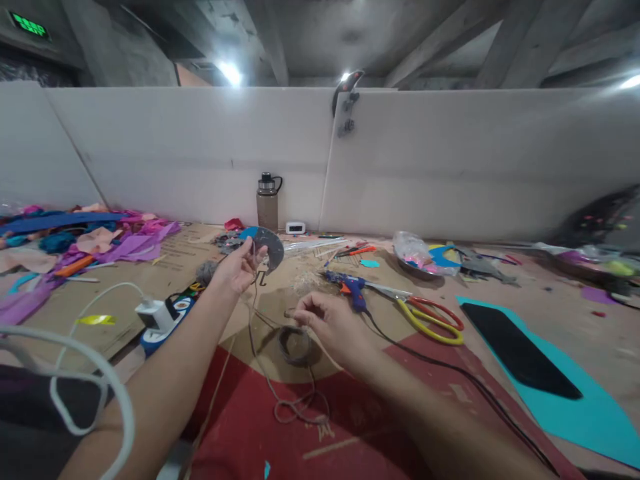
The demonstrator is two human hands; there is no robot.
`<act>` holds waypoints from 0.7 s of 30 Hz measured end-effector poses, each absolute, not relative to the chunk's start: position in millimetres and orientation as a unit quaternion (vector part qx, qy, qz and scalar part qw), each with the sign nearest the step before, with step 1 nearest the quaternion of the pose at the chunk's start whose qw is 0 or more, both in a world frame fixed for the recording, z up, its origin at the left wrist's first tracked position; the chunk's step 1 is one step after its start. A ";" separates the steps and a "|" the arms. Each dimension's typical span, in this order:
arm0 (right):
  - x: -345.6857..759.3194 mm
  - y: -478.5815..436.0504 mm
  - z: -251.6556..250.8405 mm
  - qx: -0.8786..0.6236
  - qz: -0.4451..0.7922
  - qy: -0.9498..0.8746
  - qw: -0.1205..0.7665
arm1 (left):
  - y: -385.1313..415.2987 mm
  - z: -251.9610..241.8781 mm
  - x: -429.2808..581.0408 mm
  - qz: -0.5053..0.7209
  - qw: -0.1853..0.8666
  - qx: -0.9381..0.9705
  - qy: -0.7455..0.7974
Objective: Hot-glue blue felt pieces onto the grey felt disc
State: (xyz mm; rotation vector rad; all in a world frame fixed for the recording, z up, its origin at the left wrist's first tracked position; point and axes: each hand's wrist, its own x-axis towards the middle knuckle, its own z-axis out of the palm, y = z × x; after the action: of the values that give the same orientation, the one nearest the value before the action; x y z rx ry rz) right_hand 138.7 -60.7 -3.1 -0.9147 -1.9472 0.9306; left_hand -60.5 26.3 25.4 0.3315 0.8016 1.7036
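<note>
My left hand (241,268) is raised over the cardboard, its fingers closed on a dark grey curved piece (274,251) with a blue part beside it. Thin cord (253,333) hangs below this hand and runs down in loose loops. My right hand (327,323) is low over the board, thumb and fingertips pinched together. A small brownish bit shows at those fingertips, too small to name. Just under and left of the right hand lies a round grey-brown ring of coiled cord (294,345).
Right of my hands lie a blue glue gun (354,293) and red-and-yellow-handled scissors (433,320). A black phone (520,347) rests on a turquoise sheet (585,413). A bottle (267,203) stands by the white partition (175,147). At left are a power strip (167,327), white cable and coloured scraps (135,243).
</note>
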 end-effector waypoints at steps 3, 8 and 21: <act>138.0 -61.7 -11.8 -0.370 0.388 -0.739 0.407 | 24.5 24.1 -55.3 0.719 0.593 0.140 0.335; 137.7 -61.0 -12.3 -0.353 0.394 -0.727 0.437 | 23.6 15.7 -48.1 0.723 0.575 0.171 0.343; 129.8 -21.2 2.8 -0.401 0.113 -0.754 0.507 | 19.1 -1.4 -29.9 0.714 0.577 0.233 0.321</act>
State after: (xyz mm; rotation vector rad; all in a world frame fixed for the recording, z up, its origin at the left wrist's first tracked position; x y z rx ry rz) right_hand 129.8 -21.2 2.8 -0.9664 -1.8187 0.2729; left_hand -29.9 19.1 -1.4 0.5451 0.7504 1.6711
